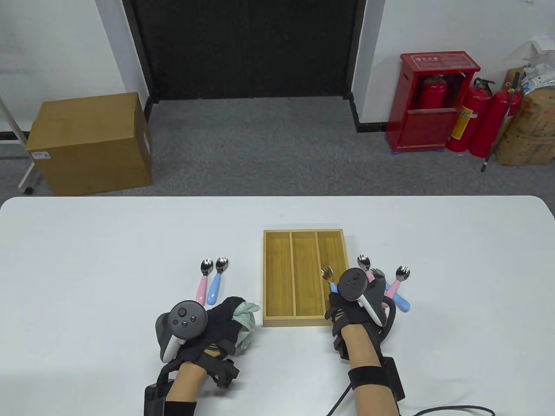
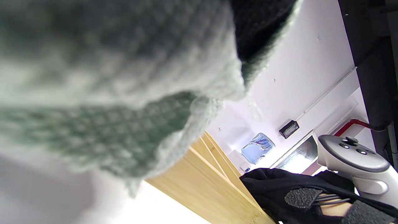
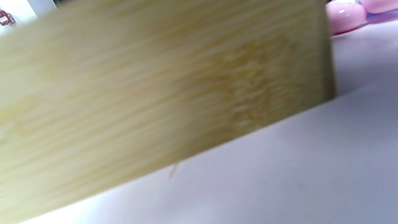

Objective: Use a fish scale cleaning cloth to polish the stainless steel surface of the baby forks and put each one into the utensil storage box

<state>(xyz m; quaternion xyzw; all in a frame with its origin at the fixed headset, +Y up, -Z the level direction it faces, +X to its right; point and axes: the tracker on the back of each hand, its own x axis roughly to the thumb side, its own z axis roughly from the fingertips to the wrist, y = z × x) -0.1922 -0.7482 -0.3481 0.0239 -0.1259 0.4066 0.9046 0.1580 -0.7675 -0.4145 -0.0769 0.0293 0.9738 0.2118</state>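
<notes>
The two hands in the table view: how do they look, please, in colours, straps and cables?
Both the left hand and the right hand wear black gloves with black straps. Each carries a grey-and-white tracker with a dark round face, a black wrist box and a black cable; the forearms are bare.

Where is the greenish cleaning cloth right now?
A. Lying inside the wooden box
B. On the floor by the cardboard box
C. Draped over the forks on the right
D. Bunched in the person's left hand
D: the table view shows the cleaning cloth bunched up under the fingers of the left hand, just left of the wooden box, whose left and middle compartments hold nothing.
</notes>
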